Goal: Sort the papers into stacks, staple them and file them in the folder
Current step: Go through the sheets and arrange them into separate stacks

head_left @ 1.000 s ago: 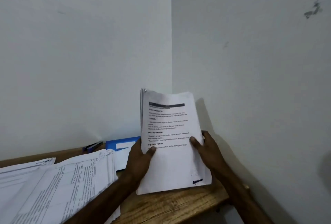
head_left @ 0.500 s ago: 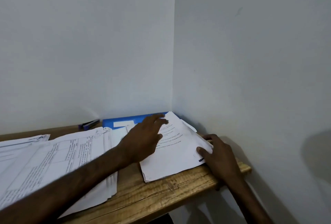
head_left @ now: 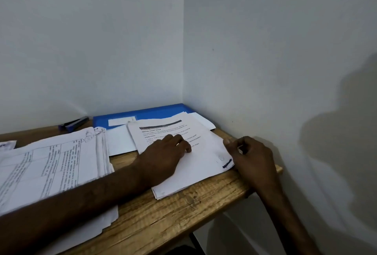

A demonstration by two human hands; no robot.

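Observation:
A stack of printed papers [head_left: 195, 165] lies flat on the wooden table [head_left: 183, 214], near the corner of the walls. My left hand [head_left: 165, 155] rests on top of it, with its fingers bent down onto the printed text. My right hand [head_left: 251, 157] sits at the stack's right edge, its thumb and curled fingers pinched at that edge. A blue folder [head_left: 142, 113] lies behind the stack against the back wall, partly covered by it. A dark blue stapler [head_left: 74, 124] lies to the left of the folder.
A thick pile of form sheets [head_left: 53, 163] fills the left of the table, under my left forearm. A loose white sheet [head_left: 120, 142] lies between this pile and the stack. Walls close off the back and right. The table's right end [head_left: 279, 168] is just past my right hand.
The stack was held upright in both hands a second ago and now lies flat on the table. My left hand has drawn back from its far edge to its middle.

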